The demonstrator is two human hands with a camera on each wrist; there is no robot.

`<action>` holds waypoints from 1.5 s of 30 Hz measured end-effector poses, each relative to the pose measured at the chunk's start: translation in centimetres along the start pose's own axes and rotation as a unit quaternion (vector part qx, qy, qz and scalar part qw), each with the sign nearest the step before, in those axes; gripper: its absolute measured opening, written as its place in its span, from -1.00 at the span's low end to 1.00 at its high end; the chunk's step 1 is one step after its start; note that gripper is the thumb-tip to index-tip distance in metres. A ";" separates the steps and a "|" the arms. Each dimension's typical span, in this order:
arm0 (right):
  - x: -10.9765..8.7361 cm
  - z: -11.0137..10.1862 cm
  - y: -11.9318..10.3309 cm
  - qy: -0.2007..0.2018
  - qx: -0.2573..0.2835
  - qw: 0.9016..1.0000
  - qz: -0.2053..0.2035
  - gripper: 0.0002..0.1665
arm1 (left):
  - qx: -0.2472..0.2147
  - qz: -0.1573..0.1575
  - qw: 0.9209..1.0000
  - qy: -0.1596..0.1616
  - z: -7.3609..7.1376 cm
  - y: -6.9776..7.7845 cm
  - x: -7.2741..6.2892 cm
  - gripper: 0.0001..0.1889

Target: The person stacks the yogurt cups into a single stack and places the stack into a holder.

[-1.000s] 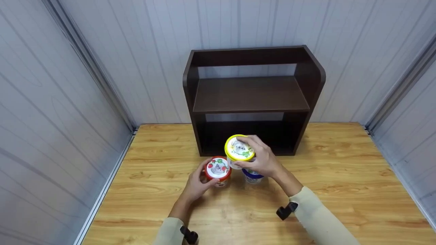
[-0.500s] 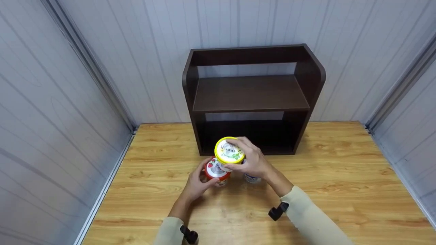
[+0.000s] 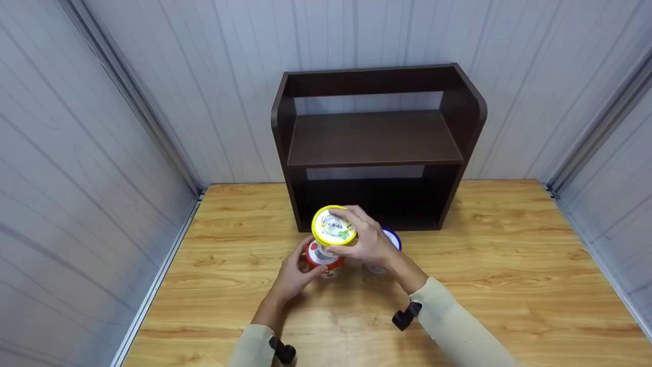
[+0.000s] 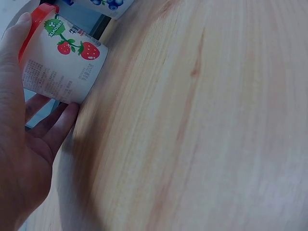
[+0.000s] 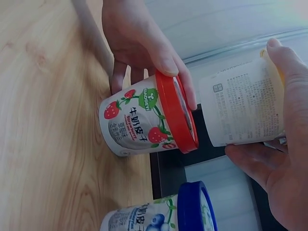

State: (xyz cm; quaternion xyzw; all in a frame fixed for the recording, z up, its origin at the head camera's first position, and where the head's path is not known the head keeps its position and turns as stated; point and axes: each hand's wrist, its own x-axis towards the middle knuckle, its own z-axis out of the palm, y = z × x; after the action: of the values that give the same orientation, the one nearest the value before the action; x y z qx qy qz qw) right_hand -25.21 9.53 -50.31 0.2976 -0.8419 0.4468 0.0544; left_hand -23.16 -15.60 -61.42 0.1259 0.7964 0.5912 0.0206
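One red-lidded tub [image 5: 137, 120] stands upright on the counter [image 3: 509, 285], gripped by the left hand [image 3: 294, 278]. One yellow-lidded tub [image 3: 332, 229] is held in the right hand [image 3: 371, 245], raised just above the red lid. One blue-lidded tub [image 5: 156, 217] stands near, to the right; a brown shelf [image 3: 377, 138] stands at the far side.

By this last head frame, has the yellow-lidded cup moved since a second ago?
Yes: the yellow-lidded cup has shifted left, toward the left side of the dark shelf.

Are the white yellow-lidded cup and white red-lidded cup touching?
Apart: the right wrist view shows a gap between the yellow-lidded cup and red lid.
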 end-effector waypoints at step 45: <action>-0.3 2.8 0.1 0.001 0.033 0.999 0.017 -0.03 | -0.002 -0.011 1.000 0.003 0.1 0.0 -0.2 -0.14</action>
State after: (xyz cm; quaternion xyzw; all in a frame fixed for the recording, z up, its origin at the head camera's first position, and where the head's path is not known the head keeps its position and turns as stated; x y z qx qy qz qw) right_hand -24.53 7.49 -52.12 0.2848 -0.8314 0.4756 0.0377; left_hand -22.94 -15.59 -61.47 0.1152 0.7967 0.5928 0.0244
